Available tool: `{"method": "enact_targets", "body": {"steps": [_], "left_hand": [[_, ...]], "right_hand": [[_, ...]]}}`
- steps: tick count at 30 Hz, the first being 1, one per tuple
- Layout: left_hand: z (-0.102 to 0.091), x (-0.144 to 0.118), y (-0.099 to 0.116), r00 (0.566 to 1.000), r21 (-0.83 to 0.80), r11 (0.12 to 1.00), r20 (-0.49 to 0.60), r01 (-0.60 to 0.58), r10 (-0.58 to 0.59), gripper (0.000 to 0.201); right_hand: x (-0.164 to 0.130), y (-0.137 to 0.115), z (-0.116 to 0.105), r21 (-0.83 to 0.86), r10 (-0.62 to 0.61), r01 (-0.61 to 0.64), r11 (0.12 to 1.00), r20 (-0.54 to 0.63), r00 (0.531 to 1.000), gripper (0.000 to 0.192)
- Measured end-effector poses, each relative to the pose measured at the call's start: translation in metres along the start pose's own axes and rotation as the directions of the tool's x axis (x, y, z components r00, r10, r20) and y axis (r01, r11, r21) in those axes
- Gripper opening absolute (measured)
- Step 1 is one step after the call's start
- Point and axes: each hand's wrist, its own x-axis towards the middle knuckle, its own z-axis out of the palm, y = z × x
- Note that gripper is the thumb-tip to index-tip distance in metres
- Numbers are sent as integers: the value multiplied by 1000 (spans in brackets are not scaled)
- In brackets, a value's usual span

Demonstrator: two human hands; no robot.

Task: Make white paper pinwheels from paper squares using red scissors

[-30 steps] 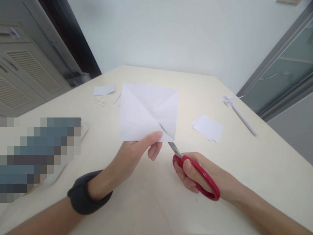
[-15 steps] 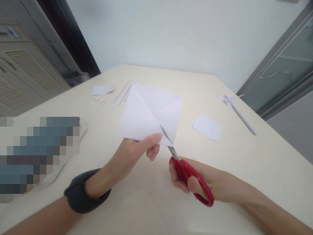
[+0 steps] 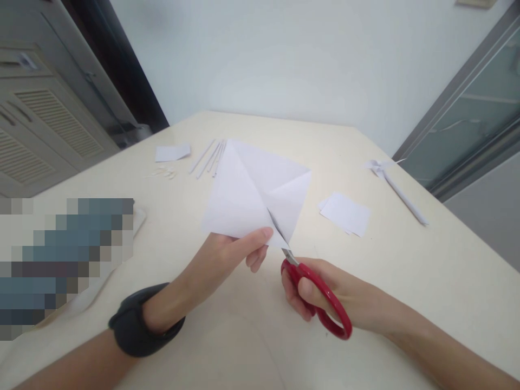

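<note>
Inside the far edge of the surface [image 3: 410,265], your left hand's [image 3: 225,255] pinching paper [image 3: 247,200], prob steadying it; your right hand's [image 3: 343,283] gripping scissors [image 3: 301,271].

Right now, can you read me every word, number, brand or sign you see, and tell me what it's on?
There are none that I can read.
The creased white sheet and the loose papers on the right show no writing.
On the red scissors and the black wristband I can't make out any mark.
The pixelated patch at the left is too blurred to read.
</note>
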Motion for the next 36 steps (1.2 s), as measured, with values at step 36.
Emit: {"method": "enact_targets", "body": {"steps": [36], "left_hand": [[1, -1, 14, 1000, 286, 958, -17, -18, 24, 45]], "right_hand": [[-5, -9, 3, -216, -84, 57, 975, -119, 989, 40]]}}
